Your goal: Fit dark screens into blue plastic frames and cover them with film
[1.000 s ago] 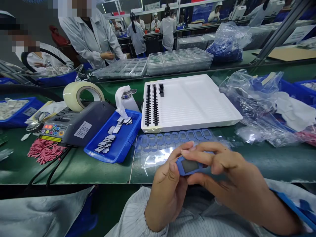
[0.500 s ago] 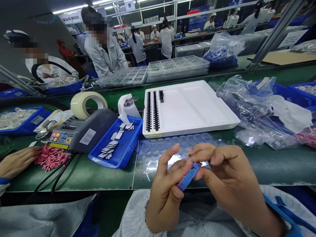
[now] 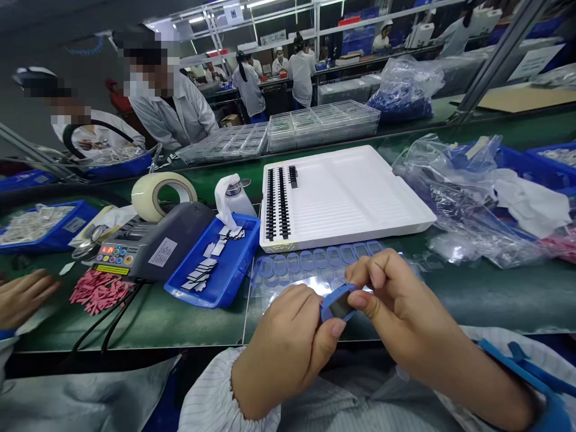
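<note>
We make out what looks like a 3 on the red display (image 3: 107, 249) of the grey tape machine (image 3: 177, 231); its white label (image 3: 162, 252), yellow strip (image 3: 112, 269) and the left bin's label (image 3: 74, 224) are too small to read

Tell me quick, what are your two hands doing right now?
Left hand: closed on one end of the small blue device.
Right hand: thumb and fingers gripping the device's other end.
</note>
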Demonstrator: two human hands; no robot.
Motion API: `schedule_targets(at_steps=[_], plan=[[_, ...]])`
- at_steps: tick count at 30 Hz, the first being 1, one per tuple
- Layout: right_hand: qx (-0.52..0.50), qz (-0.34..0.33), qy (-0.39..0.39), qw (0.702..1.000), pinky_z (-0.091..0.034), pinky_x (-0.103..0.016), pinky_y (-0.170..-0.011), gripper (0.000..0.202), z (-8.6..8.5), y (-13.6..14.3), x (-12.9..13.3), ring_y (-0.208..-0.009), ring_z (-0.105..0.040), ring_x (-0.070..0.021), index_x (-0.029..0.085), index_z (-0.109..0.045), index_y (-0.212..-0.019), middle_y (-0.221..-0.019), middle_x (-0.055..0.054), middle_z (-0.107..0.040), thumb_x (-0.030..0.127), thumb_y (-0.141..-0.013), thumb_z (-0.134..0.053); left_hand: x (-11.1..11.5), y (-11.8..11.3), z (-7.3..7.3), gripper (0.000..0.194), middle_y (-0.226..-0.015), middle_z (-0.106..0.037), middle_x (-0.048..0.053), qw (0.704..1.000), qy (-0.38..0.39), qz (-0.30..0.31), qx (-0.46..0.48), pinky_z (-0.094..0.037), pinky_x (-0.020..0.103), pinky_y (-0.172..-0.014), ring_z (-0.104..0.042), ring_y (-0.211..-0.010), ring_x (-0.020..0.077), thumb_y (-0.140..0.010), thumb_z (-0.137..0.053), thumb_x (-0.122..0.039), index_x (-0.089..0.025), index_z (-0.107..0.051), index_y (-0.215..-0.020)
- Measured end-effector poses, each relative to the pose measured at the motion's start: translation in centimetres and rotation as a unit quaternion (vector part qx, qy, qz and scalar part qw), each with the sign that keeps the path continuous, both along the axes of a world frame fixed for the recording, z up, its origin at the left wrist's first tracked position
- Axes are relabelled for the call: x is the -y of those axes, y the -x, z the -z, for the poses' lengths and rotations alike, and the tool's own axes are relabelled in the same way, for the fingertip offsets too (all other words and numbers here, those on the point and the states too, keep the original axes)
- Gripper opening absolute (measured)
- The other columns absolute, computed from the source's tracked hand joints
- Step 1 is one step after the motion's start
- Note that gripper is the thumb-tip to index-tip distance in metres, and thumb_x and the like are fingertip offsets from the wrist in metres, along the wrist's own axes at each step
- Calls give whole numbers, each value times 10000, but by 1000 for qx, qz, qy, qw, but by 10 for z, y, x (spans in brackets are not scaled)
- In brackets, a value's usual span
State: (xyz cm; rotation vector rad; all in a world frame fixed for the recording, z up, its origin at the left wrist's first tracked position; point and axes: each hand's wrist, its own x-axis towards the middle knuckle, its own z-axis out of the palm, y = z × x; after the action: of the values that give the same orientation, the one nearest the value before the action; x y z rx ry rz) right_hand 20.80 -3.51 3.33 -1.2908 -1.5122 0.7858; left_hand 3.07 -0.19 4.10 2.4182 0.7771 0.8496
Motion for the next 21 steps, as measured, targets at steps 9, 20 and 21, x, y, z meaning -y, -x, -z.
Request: schedule_targets(at_steps=[9, 20, 21], plan=[[37, 4, 88, 995, -406, -276, -597, 157, -6, 0, 1, -700, -443, -137, 242, -279, -799, -782, 18, -433, 169, -890, -385, 8, -13, 8, 289, -621, -547, 9, 997, 34, -73, -22, -384, 245, -523, -514, -565, 132, -939, -306, -251, -179, -506, -742], [37, 9, 216, 976, -323, -287, -576, 173, 4, -7, -28, -617, -373, -140, 227, -303, -735, -672, 37, -391, 231, -865, -416, -4, -21, 10, 403, -649, -517, -24, 945, 307, -101, -43, -329, 265, -589, -453, -620, 130, -946, -292, -441, -200, -519, -716], [31, 10, 213, 977, -323, -287, -577, 167, 6, -7, -27, -618, -372, -139, 228, -304, -740, -678, 38, -393, 235, -866, -414, -4, -22, 10, 383, -651, -516, -24, 948, 300, -96, -50, -325, 267, -591, -449, -622, 132, -943, -308, -436, -200, -517, -726]])
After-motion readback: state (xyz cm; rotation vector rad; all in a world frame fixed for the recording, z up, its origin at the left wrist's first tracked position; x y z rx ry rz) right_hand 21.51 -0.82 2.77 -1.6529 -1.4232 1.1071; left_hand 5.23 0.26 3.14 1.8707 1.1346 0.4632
